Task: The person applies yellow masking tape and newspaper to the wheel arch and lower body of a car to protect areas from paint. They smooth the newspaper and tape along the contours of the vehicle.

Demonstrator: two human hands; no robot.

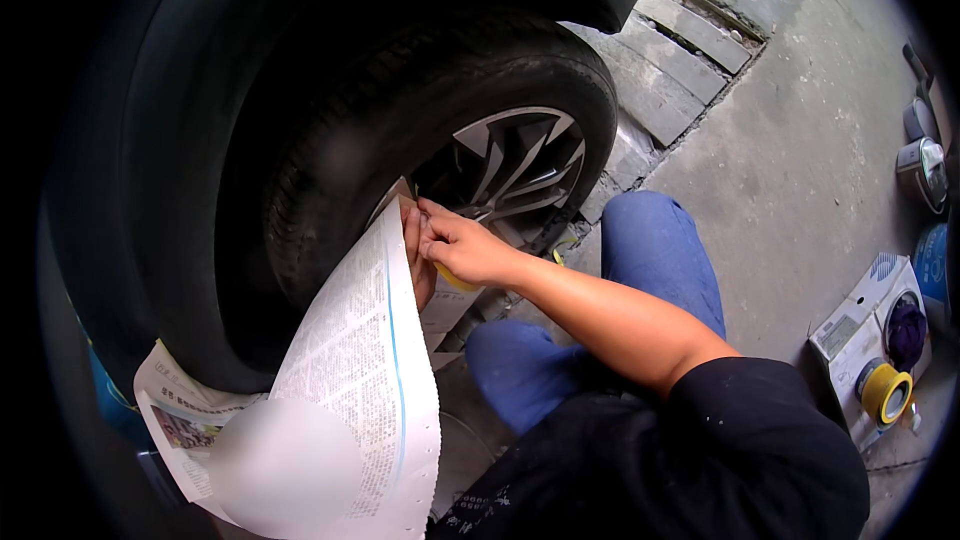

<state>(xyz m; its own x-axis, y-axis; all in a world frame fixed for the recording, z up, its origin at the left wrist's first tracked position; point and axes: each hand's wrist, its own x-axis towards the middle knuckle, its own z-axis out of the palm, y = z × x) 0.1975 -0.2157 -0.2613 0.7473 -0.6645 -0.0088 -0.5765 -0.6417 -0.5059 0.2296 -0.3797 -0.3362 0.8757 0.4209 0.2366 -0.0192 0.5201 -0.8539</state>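
A newspaper sheet (360, 360) hangs in front of the car's wheel, its top end reaching up to both hands. Partly covered by the paper, my left hand (414, 245) is closed at the sheet's upper edge. Right beside it, my right hand (465, 245) has its thumb and fingers pinched together, touching the left one; what lies between the fingertips is hidden. Just under the right hand shows a yellow curved edge (455, 278), mostly covered, perhaps a tape roll. The tire (450, 70) and the spoked alloy rim (525, 160) are directly beyond the hands.
Dark fender trim (200, 140) arches over the wheel. My bent knee (655, 240) is close to the rim. At right on the concrete floor (780, 180) stand an open carton (840, 340), a yellow tape roll (885, 393), a metal can (922, 175) and a blue container (933, 265).
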